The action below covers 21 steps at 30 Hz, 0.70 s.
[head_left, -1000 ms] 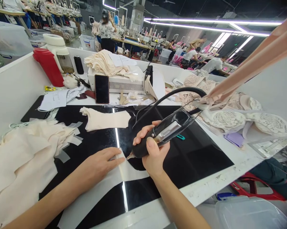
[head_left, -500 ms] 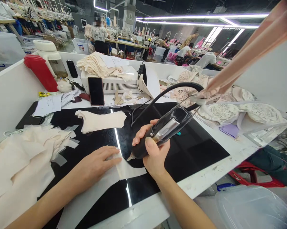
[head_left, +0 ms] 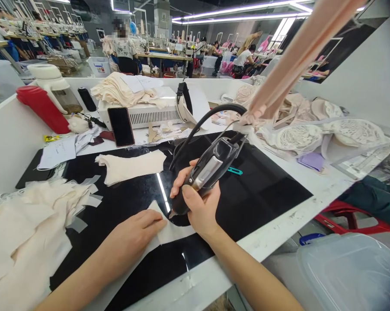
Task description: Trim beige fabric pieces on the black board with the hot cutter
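Gripping handheld hot cutter (head_left: pixel 205 176), your right hand (head_left: pixel 199 206) sets tip on white fabric strip (head_left: pixel 169 232), lower centre; left hand (head_left: pixel 130 235) flat, pinning it. Risk: fingertips (head_left: pixel 158 224) near tip, slip may burn.

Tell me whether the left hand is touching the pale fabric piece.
Touching. The head view shows the left hand lying flat on the pale fabric piece, fingertips pressing it onto the black mat.

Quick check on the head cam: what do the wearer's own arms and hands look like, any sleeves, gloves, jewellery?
Both forearms are bare to the frame edge, no sleeves in view. The left hand and right hand wear no gloves. No rings, watch or wristband show on either. Nails look short and unpainted. No markings visible.
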{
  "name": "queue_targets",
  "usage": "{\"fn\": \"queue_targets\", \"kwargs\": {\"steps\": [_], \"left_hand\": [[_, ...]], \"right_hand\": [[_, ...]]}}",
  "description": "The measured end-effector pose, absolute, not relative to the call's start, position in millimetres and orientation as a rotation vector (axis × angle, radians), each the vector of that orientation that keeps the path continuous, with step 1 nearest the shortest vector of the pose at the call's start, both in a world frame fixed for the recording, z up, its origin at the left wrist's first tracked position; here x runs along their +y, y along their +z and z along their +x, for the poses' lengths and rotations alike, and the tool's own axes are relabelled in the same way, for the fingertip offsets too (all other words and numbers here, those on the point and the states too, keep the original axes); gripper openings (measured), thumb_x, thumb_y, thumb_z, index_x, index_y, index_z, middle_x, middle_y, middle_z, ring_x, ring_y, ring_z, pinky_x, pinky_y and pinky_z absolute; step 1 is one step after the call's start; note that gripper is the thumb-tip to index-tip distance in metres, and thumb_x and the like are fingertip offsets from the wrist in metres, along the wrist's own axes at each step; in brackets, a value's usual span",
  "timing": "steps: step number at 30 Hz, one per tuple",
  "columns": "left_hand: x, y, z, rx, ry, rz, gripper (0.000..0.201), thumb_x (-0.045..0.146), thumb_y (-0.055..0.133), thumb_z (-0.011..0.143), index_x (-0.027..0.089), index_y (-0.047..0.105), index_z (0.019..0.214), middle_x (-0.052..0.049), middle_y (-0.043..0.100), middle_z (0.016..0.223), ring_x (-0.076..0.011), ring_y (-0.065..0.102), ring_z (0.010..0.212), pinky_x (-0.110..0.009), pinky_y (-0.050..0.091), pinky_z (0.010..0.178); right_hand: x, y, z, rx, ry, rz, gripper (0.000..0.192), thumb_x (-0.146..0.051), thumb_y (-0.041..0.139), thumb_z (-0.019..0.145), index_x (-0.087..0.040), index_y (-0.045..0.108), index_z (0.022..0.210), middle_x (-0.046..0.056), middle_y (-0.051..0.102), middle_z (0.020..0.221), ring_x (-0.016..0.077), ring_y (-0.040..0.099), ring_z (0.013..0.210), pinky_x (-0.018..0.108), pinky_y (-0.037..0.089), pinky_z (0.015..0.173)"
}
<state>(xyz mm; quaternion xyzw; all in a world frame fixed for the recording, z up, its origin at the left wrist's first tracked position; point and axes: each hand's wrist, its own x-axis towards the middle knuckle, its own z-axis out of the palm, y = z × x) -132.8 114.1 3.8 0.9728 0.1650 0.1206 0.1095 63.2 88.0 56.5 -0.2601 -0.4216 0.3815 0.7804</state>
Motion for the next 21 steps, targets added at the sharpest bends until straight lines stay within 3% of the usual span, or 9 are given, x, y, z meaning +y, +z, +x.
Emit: {"fn": "queue_targets", "kwargs": {"steps": [7, 16, 21], "left_hand": [[112.5, -2.3, -139.4, 0.497, 0.385, 2.841, 0.058, -0.005, 0.036, 0.089, 0.023, 0.056, 0.136, -0.008, 0.066, 0.133, -0.0234, 0.067, 0.122, -0.039, 0.063, 0.1], [110.1, 0.4, -139.8, 0.506, 0.33, 2.824, 0.063, -0.006, 0.035, 0.089, 0.024, 0.055, 0.141, -0.008, 0.062, 0.134, -0.0229, 0.065, 0.122, -0.041, 0.061, 0.103], [107.6, 3.5, -139.5, 0.529, 0.331, 2.776, 0.065, -0.006, 0.035, 0.087, 0.026, 0.058, 0.138, -0.007, 0.063, 0.133, -0.023, 0.066, 0.119, -0.041, 0.061, 0.1]], "right_hand": [[93.2, 53.5, 58.0, -0.927, 0.806, -0.575, 0.033, -0.027, 0.081, 0.086, -0.028, 0.055, 0.105, -0.005, 0.066, 0.084, 0.0115, 0.059, 0.064, 0.026, 0.052, 0.059], [91.7, 54.0, 56.0, -0.921, 0.79, -0.625, 0.031, -0.023, 0.078, 0.086, -0.027, 0.053, 0.105, -0.006, 0.066, 0.083, 0.0112, 0.06, 0.063, 0.026, 0.052, 0.059], [86.3, 54.2, 58.8, -0.92, 0.804, -0.64, 0.035, -0.032, 0.079, 0.088, -0.028, 0.051, 0.108, -0.005, 0.065, 0.083, 0.0117, 0.058, 0.06, 0.027, 0.051, 0.056]]}}
